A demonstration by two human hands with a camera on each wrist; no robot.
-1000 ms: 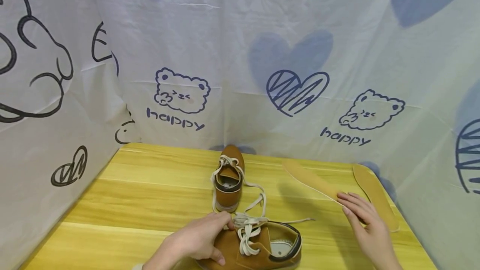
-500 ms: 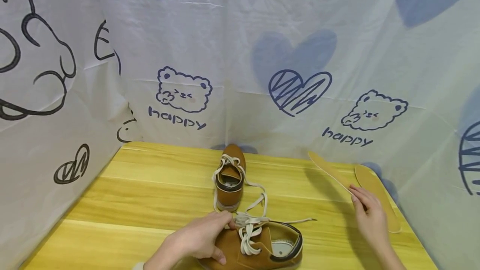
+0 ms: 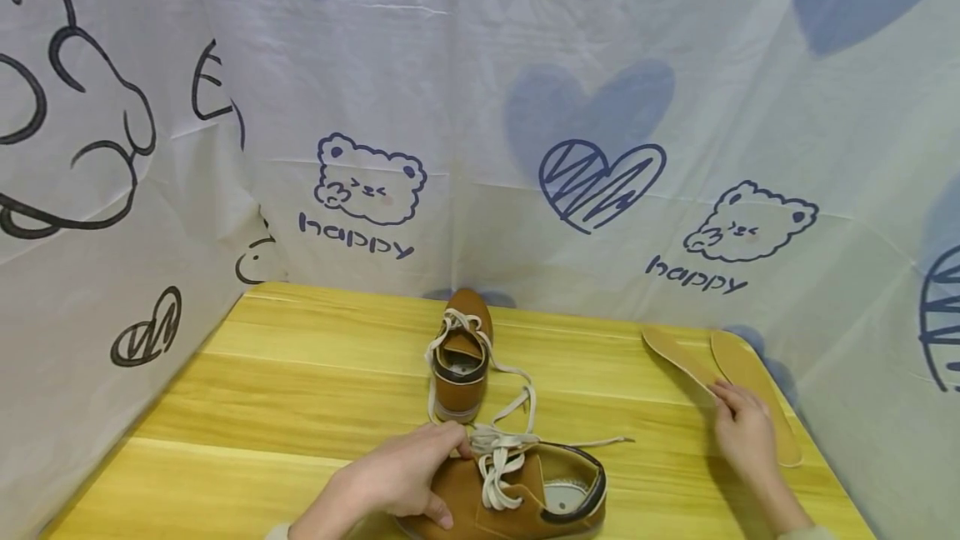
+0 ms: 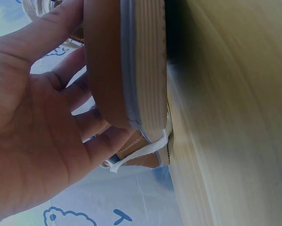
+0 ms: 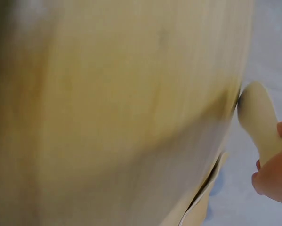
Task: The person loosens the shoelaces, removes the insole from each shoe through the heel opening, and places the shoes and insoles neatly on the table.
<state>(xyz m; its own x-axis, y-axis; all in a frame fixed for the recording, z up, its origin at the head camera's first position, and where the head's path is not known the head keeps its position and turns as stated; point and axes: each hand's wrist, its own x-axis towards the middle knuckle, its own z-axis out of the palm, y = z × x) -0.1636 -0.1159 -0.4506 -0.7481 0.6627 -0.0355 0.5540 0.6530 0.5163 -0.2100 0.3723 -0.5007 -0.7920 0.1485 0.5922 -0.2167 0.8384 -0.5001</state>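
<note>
My left hand (image 3: pixel 397 473) grips the toe of a brown lace-up shoe (image 3: pixel 465 502) lying at the table's front, its opening turned to the right. Thumb and fingers straddle the toe in the left wrist view, where the shoe's ribbed sole edge (image 4: pixel 150 70) shows. At the right, my right hand (image 3: pixel 750 432) pinches the near end of a tan insole (image 3: pixel 678 358). The insole's far end reaches down near the tabletop at the back, also visible in the right wrist view as a pale insole (image 5: pixel 258 122). A second insole (image 3: pixel 761 386) lies just right of it.
Behind the gripped shoe stands a matching brown shoe (image 3: pixel 461 394), toe to the back. Its loose white lace (image 3: pixel 528 398) trails onto the table. The wood-grain table (image 3: pixel 300 382) meets a printed white cloth (image 3: pixel 480 232) at the back and sides.
My right hand has moved right and lowered the insole toward the table, beside the other insole. The left hand keeps its grip on the shoe without moving.
</note>
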